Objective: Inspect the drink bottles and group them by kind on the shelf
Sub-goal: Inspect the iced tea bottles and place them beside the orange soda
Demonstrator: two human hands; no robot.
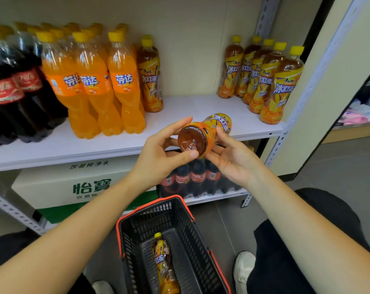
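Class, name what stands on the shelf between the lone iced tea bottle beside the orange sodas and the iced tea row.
Nothing: head view shows bare white shelf between the lone bottle and the row.

Shop: metal shelf (pixel 201 107) stocked with rows of soda bottles (pixel 90 85), 10 o'clock; shopping basket (pixel 190 247) at 6 o'clock.

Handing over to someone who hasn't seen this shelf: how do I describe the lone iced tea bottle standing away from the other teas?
Look at the white upper shelf, where the orange soda bottles stand left of a bare gap. The lone iced tea bottle stands upright just right of them. Unlike them it holds dark brown tea behind a yellow-and-purple label.
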